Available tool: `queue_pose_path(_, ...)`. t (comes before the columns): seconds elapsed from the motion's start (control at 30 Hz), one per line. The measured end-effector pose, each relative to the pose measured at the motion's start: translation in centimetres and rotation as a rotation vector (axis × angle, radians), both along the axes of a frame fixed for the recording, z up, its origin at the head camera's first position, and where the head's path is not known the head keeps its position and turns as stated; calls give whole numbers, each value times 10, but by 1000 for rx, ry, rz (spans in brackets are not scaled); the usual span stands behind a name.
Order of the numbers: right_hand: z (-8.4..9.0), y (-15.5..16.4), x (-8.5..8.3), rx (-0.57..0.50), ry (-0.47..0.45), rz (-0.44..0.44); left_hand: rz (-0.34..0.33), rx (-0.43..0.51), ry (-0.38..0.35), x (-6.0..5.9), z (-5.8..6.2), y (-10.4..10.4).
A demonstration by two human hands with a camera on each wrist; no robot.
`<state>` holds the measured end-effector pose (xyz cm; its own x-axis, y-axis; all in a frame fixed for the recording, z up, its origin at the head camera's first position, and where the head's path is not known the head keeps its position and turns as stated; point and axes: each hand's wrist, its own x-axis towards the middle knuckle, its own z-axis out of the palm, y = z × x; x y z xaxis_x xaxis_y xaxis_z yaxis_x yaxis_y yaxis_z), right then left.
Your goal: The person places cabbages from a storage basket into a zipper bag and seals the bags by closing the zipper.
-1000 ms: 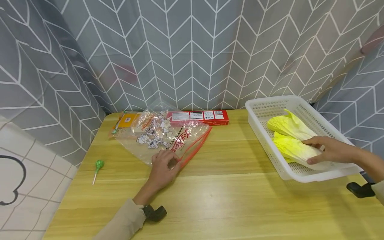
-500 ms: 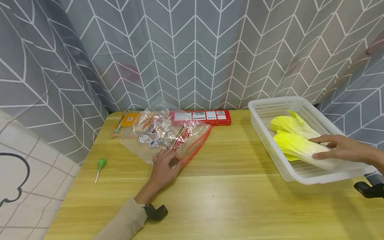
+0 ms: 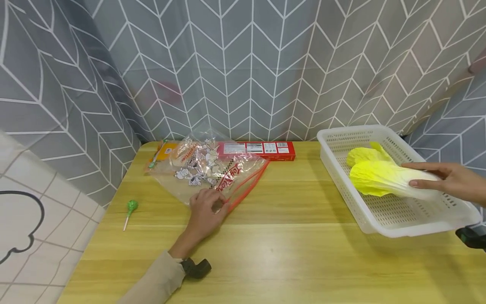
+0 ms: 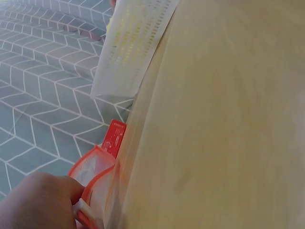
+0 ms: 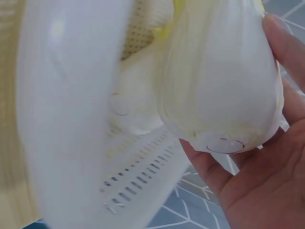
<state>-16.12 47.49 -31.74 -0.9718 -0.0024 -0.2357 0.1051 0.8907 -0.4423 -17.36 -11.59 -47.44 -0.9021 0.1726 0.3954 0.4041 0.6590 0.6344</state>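
In the head view, my left hand [image 3: 205,213] pinches the red edge of a clear printed zip bag [image 3: 228,179] lying on the table. The left wrist view shows the bag's red-rimmed mouth [image 4: 97,174] parted beside the fingers. At the right, my right hand [image 3: 457,181] grips a napa cabbage [image 3: 391,178] by its white base, thumb on one side and fingers on the other. Its yellow leaves point left over the white basket [image 3: 410,231]. A second napa cabbage [image 5: 138,95] lies in the basket, partly hidden behind the held one.
A red box [image 3: 275,152] lies along the table's back edge, partly under the bag. An orange packet [image 3: 167,151] is at the back left corner. A green lollipop [image 3: 132,206] lies at the left. A grey patterned curtain [image 3: 235,67] hangs behind.
My right hand has lifted the nearer napa cabbage slightly, moving it up and right in the head view. The left hand stays at the bag's edge. The head view has shifted a little.
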Motion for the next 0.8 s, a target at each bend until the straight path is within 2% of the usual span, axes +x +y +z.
queue_pose_path(0.17,7,2,-3,-32,38,-30,24,10,-16,-2,0,-6)
queue_pose_path(0.43,19,-9,-11,-38,107,-50,51,57,17,-5,3,-12)
queue_pose_path(0.67,25,-29,-24,-49,149,18,59,86,34,-6,2,-16)
queue_pose_path(0.8,27,-35,-31,-17,184,49,61,103,37,-8,2,-17)
